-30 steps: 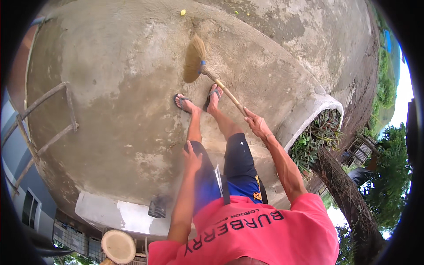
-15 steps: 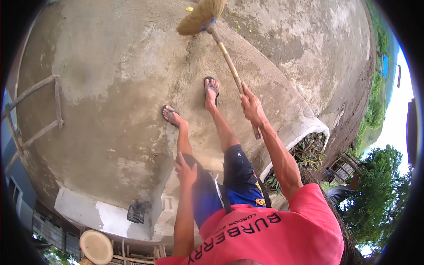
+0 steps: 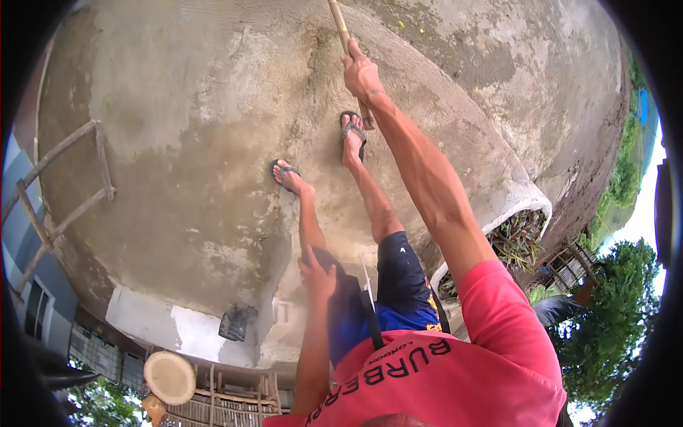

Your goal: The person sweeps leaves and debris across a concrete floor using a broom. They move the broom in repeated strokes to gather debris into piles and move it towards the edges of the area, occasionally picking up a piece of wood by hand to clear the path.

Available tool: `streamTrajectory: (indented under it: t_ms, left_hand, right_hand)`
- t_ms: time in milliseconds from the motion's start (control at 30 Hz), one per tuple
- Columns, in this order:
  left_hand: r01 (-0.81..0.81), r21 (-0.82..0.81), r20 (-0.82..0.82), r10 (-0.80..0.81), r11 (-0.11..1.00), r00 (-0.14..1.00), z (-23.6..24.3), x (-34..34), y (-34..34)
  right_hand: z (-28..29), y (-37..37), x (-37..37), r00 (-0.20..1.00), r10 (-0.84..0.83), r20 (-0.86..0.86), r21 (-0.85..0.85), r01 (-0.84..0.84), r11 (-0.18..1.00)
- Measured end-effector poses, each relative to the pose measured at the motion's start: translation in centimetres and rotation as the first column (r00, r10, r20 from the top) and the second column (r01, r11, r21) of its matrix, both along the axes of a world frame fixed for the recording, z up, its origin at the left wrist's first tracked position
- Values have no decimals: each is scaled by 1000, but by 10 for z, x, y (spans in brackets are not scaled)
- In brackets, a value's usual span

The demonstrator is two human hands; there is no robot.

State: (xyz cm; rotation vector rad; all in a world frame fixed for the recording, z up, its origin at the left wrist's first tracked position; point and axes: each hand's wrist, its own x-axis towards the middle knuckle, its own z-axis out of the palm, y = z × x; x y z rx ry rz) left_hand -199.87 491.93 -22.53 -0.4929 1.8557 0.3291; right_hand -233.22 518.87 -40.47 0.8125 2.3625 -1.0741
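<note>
Closest in, my left hand [image 3: 316,274] rests loosely against my thigh on the dark shorts [image 3: 395,274], fingers relaxed and holding nothing. Further out my feet stand apart in flip-flops [image 3: 353,132] on the rough concrete floor [image 3: 178,142], the left one [image 3: 284,174] set a little back. Beyond them my right hand [image 3: 361,71] is stretched well forward, closed tight around the wooden broom handle [image 3: 340,25], whose lower end crosses just beside my right foot; the brush end runs out of the top of the picture (so I cannot say where it touches the ground). I judge the risk to be in that one-handed reach: with the arm so far extended the handle could twist or slip in my grip, and its tail could knock my toes. Loose sandals on patchy, damp-looking concrete might also slide. Farther off, a wooden ladder [image 3: 64,185] lies by the floor's left edge, and a curved concrete planter [image 3: 523,213] holds plants to the right.
</note>
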Motion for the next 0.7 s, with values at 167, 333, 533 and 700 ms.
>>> streamTrajectory:
  t_ms: [167,333,533,700]
  left_hand:
    - [-5,-155,67,16,988,998,2,28,-37]
    - [72,-23,18,-72,997,997,-23,13,-1]
    - [99,-93,60,-93,991,994,-10,15,-35]
    - [200,-44,58,-197,979,979,-18,-31,-13]
  right_hand:
    - [91,-28,108,981,-25,191,-354,92,931]
    - [38,52,49,928,-281,242,-372,357,857]
    - [40,47,157,967,-207,145,-188,233,954]
    - [185,93,412,927,-306,217,74,296,952]
